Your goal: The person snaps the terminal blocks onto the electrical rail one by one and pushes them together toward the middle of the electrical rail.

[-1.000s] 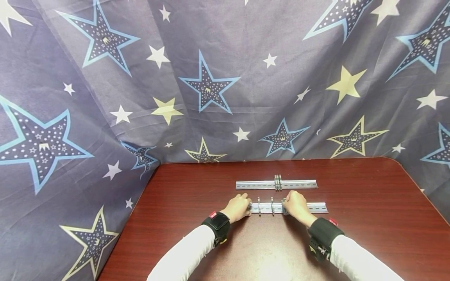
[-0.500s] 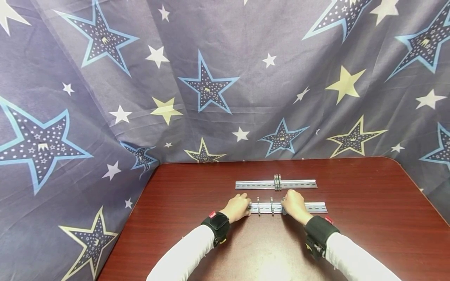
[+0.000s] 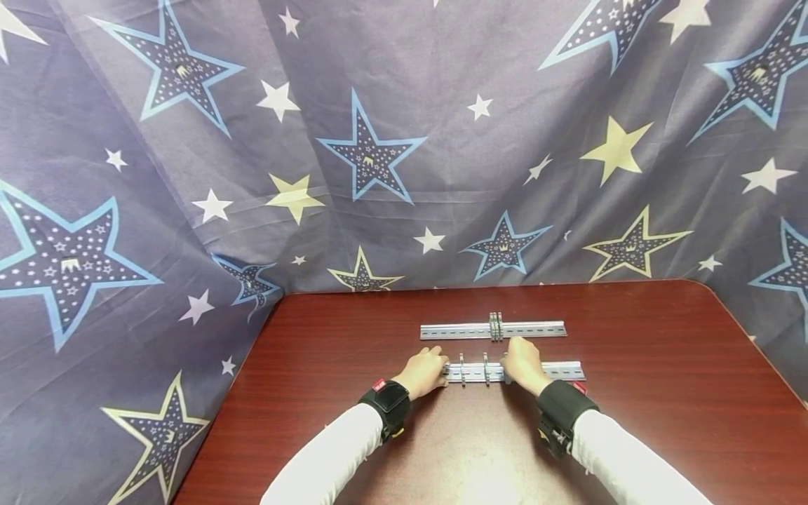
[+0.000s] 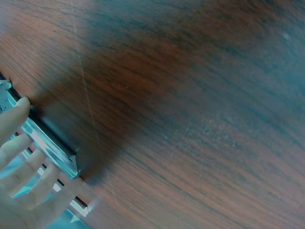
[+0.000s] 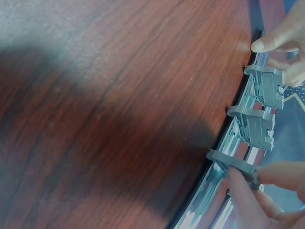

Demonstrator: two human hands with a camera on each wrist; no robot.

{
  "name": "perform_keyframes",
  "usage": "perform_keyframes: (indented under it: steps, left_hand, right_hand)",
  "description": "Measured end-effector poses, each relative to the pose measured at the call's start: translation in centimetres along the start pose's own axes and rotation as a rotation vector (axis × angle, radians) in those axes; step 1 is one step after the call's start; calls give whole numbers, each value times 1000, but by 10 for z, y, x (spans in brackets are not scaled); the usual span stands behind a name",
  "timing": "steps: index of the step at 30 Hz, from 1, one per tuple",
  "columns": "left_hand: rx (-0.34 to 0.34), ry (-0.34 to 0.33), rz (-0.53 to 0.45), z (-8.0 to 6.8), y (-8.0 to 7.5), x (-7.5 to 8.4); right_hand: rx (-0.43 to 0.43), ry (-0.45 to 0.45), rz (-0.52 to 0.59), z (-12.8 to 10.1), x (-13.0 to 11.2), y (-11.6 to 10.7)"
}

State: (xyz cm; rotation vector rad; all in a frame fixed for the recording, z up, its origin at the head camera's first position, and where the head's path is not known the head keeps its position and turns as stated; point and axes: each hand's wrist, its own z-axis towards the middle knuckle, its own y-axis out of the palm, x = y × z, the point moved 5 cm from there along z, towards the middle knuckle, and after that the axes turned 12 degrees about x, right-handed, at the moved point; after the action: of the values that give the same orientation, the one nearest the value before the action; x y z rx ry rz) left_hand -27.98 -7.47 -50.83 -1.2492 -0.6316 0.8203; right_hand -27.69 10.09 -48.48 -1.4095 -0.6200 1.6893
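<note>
Head view: the left hand [image 3: 428, 369] holds the left end of the near metal rail [image 3: 562, 369] on the worktop [image 3: 663, 421], fingers curled over it; two grey clips [image 3: 473, 368] sit between the hands; the right hand [image 3: 521, 361] pinches a third clip [image 5: 233, 164] and has slid slightly leftward along the rail in the last second, narrowing the gap; a second rail [image 3: 454, 331] lies behind.
</note>
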Motion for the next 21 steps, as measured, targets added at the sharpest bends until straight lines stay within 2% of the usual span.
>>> perform_keyframes:
  steps: [11, 21]
  left_hand:
    - [4, 8, -2, 1, 1, -1]
    - [10, 5, 0, 1, 0, 0]
  right_hand:
    - [-9, 7, -32, 3, -4, 3]
    - [-47, 81, -51, 7, -3, 6]
